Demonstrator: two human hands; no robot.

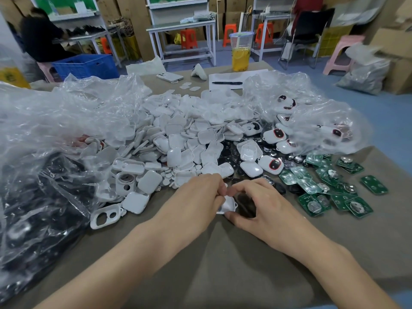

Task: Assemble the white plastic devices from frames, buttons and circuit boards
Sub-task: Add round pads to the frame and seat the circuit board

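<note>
Head view: bench point(223, 270) carries everything. Clear plastic bags point(55, 130) bunched at left, heap of white shells point(178, 134) at centre, green circuit boards point(334, 195) scattered at right, black buttons point(228, 152) between heap and boards. At the heap's near edge, left hand point(196, 197) and right hand point(265, 206), fingers curled, both pinch one white frame point(230, 205) between them.

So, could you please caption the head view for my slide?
Left hand and right hand grip a white plastic part beside green circuit boards.
</note>
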